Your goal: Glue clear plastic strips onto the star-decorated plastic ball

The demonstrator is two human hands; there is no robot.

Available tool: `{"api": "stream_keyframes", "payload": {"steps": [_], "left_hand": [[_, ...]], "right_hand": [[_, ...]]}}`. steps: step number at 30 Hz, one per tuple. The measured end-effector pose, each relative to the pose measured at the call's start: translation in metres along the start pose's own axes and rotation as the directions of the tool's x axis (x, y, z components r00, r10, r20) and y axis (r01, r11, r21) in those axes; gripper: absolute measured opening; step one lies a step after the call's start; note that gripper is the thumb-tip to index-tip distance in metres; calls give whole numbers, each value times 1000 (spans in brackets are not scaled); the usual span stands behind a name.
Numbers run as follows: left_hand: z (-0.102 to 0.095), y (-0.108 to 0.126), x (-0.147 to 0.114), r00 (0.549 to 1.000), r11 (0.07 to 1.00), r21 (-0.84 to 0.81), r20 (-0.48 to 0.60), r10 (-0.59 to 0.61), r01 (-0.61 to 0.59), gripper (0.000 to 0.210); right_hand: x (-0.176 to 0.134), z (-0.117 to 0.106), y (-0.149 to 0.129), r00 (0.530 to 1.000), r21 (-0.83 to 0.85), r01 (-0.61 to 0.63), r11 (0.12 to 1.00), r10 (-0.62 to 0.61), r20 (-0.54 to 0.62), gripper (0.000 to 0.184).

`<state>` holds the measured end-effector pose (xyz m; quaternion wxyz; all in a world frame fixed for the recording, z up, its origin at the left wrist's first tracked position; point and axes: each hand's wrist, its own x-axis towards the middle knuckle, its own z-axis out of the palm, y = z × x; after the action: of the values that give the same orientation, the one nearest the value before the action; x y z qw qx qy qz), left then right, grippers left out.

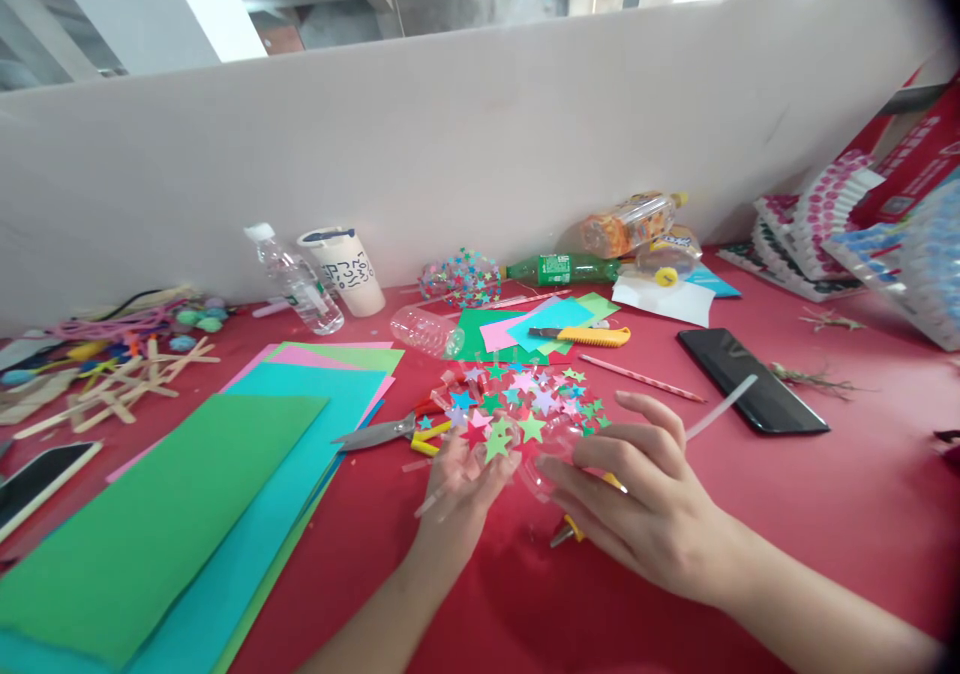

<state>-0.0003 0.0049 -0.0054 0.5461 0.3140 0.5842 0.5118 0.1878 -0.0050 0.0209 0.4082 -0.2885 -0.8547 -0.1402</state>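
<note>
My left hand [463,484] is closed around the underside of a clear plastic bottle piece [541,469] covered with small coloured paper stars [531,426]. The fingertips of my right hand [649,489] pinch the near, bare end of the plastic; one finger is lifted away. A translucent strip [720,409] sticks out beyond my right hand; whether it is held, I cannot tell. Left of the star-covered bottle lie scissors [382,434], their handles partly hidden. Under my right hand shows a yellow tool with a metal tip [568,531], mostly covered.
Green paper [172,504] tops a stack at left, near craft sticks [127,389]. Behind are a water bottle [300,284], a cup [345,274], another star-covered bottle [461,279], a green bottle [566,270] and a yellow cutter [589,336]. A phone [750,379] lies right.
</note>
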Motion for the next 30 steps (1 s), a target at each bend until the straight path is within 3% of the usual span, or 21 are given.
{"api": "stream_keyframes", "payload": {"steps": [3,9,16,20,25,27,30], "left_hand": [[0,-1,0,999,999,46,-53,6,-4,64],[-11,-16,10,999,997,70,-26,36,-34,74],[-9,-32,14,990,990,68,-70,125,-120,59],[-16,-34,15,969,942,225,69,238,-248,40],[-30,-27,10,938,878,343,210,275,-334,20],[-29,-21,6,943,878,356,212,257,-320,15],[-21,-14,3,987,949,270,70,147,-160,26]], "right_hand": [[-1,-1,0,1000,8,4,1000,-4,-9,23],[-6,-1,-1,999,-2,37,999,-37,-20,23],[-5,-3,-3,998,-26,44,999,-45,-47,21],[-4,-6,-6,995,-18,79,997,-80,-65,20],[-5,-7,-7,989,-22,115,993,-116,-88,18],[-5,-6,-6,987,-28,111,993,-113,-111,17],[-4,-5,-3,991,-22,48,999,-50,-124,18]]}}
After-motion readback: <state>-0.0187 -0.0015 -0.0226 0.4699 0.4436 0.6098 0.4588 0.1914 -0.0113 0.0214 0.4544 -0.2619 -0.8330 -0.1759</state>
